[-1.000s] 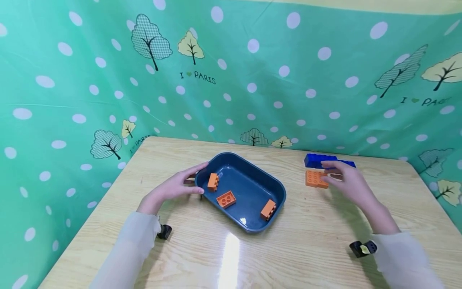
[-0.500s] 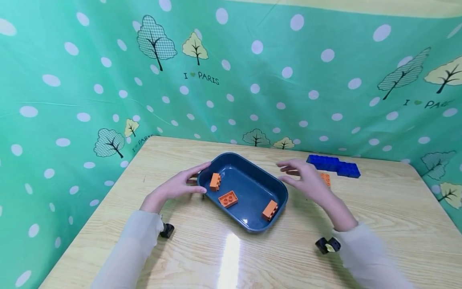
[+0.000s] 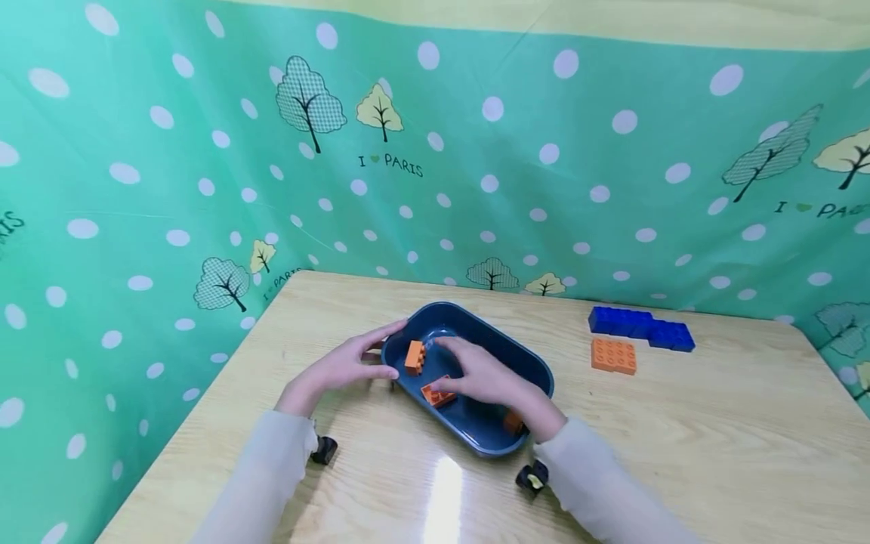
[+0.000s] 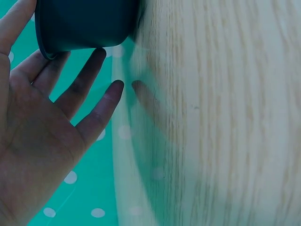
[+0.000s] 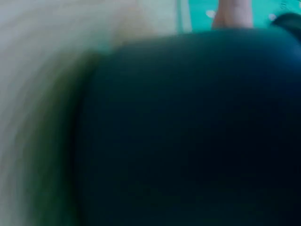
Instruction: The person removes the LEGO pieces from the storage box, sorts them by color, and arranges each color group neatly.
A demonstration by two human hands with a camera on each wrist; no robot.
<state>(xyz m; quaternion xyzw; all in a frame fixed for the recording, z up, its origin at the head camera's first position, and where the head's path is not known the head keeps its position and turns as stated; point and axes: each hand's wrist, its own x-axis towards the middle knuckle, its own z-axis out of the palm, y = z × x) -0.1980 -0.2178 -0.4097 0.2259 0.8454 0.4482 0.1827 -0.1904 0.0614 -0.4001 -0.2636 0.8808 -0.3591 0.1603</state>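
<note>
A dark blue tray [image 3: 476,438] sits at an angle on the table with three orange toy bricks inside. My left hand [image 3: 342,368] rests at the tray's left end, thumb and index finger spread along the rim. In the left wrist view the fingers of that hand [image 4: 47,122] look fairly straight, some touching the tray's outer wall [image 4: 89,23]. Over the tray reaches my right hand [image 3: 485,374], its thumb close to the middle brick [image 3: 437,394]; whether they touch is unclear. One brick [image 3: 414,357] lies left of its fingertips, another [image 3: 513,422] partly under its wrist.
Toward the back right of the wooden table [image 3: 714,438] lie blue bricks [image 3: 639,325] in a row, with orange bricks [image 3: 613,356] in front of them. A green patterned cloth [image 3: 510,136] hangs behind. The tray wall fills most of the blurred right wrist view.
My right hand has moved left from the orange bricks at the right to above the tray. Those bricks are now fully uncovered. My left hand has stayed at the tray.
</note>
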